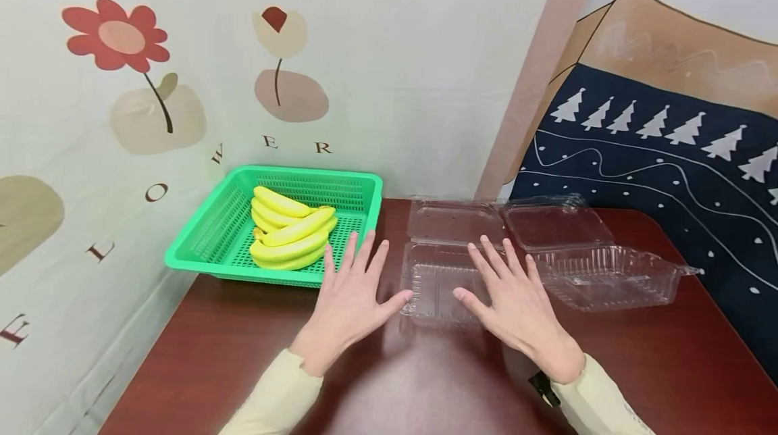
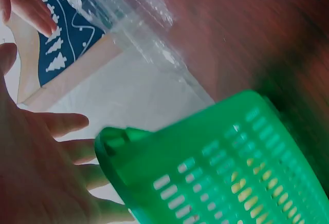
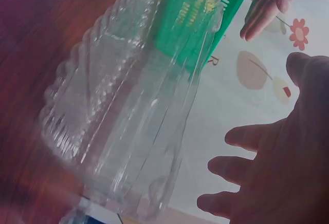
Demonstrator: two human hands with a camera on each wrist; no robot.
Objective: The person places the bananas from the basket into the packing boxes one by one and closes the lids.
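Note:
Two bunches of yellow bananas (image 1: 294, 229) lie in a green plastic basket (image 1: 200, 239) on the left of the table. My left hand (image 1: 352, 293), fingers straight and spread, is by the basket's front right corner and holds nothing. In the left wrist view the basket's slotted wall (image 2: 205, 167) stands close to the fingers. My right hand (image 1: 516, 303) is likewise spread and holds nothing, in front of a clear plastic clamshell box (image 1: 434, 279) with its lid raised. To its right stands a second clear clamshell box (image 1: 614, 279), lid also up.
A dark red-brown table (image 1: 425, 381) carries everything. Behind it hangs a pale wall cloth (image 1: 425, 84) with flowers and letters. A dark blue cloth (image 1: 644, 165) with white trees hangs at the right. The basket and boxes stand near the table's back.

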